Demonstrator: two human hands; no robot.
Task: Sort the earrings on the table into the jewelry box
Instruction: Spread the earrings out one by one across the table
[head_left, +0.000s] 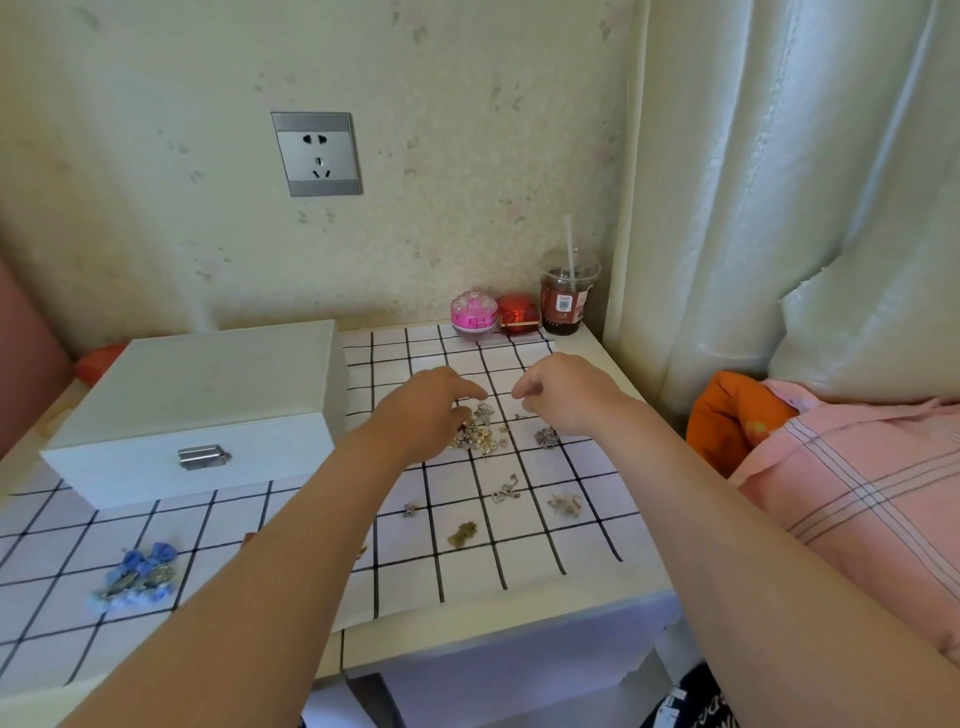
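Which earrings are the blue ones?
The bow-shaped pair at the near left, in front of the white box; the other earrings look silver or gold.

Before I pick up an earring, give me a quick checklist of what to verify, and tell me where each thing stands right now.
1. Box open: not ok. The box is shut, lid down.
2. Earrings within reach: ok. The pile lies right under the left grip.
3. Right grip free: cannot tell. The right grip is curled; whether it pinches something is unclear.
4. Left grip free: cannot tell. Its fingertips are too unclear to judge.
5. Strays located: ok. The blue pair lies apart at the front left.
6. Cup out of the way: ok. The cup stands at the back, apart from both grips.
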